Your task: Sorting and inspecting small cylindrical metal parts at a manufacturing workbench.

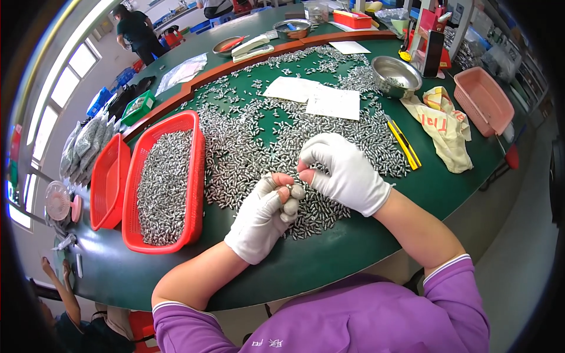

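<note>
Both my hands wear white gloves that leave the thumb and forefinger tips bare. My left hand is closed, thumb against forefinger, with the other glove fingertips grey and soiled. To its upper right, my right hand pinches thumb and forefinger together close to the left fingertips. Whatever lies in either pinch is too small or hidden to make out. Beneath and around both hands spread many small silvery metal pieces, oblong in shape, on the green tabletop.
At left a red basket holds more metal pieces, beside another red basket. Right of the pile lie a yellow cutter knife, a cloth bag and a pink basket. Paper sheets and a steel bowl are farther back.
</note>
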Demonstrator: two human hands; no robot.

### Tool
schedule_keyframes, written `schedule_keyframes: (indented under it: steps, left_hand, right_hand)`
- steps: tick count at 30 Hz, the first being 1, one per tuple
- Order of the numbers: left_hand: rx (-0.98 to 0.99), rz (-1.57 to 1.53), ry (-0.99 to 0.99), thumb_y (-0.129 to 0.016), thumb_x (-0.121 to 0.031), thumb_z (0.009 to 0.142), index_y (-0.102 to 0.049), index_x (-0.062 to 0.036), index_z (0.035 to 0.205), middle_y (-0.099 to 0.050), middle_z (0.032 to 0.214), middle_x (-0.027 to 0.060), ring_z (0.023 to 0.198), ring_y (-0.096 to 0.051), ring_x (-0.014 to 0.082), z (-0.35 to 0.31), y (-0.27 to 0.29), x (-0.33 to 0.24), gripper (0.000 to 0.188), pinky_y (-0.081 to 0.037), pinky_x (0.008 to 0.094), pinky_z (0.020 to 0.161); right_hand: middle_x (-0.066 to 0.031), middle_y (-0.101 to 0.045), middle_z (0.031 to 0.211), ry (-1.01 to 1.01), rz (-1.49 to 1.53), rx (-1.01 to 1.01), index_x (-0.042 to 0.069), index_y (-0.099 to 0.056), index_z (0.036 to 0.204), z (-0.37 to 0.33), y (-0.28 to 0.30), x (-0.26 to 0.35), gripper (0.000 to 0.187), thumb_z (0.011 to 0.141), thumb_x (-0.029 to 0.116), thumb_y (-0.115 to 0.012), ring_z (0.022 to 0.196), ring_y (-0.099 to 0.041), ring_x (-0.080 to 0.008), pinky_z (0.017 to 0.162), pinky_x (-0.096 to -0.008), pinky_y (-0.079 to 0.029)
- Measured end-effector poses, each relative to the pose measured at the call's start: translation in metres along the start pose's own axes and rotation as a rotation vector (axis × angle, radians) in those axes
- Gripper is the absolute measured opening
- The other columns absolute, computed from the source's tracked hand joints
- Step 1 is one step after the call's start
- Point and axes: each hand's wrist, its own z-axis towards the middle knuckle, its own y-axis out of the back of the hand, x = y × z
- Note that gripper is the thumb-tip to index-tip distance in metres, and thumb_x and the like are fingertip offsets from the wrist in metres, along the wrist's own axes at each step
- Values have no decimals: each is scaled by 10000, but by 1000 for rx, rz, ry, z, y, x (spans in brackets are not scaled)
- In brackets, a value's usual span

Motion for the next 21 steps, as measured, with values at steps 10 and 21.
schedule_keyframes:
  steps: [10,21]
  left_hand:
    - [103,-10,89,-627,-188,908,-477,-100,1060,-556,935,46,672,-445,76,-1,1,-3,231,-368,203,614]
    - [79,88,87,-628,-289,919,-493,-114,1003,-527,842,-3,601,-382,54,0,-2,-2,236,-320,193,547]
  right_hand:
    - [-60,-621,935,107,206,70,81,-642,869,1,0,-4,172,780,199,-730,903,-594,-239,829,-338,-474]
    - [-62,-645,922,126,219,5,72,-681,912,0,-2,-3,177,763,144,-744,868,-611,-232,784,-336,-494]
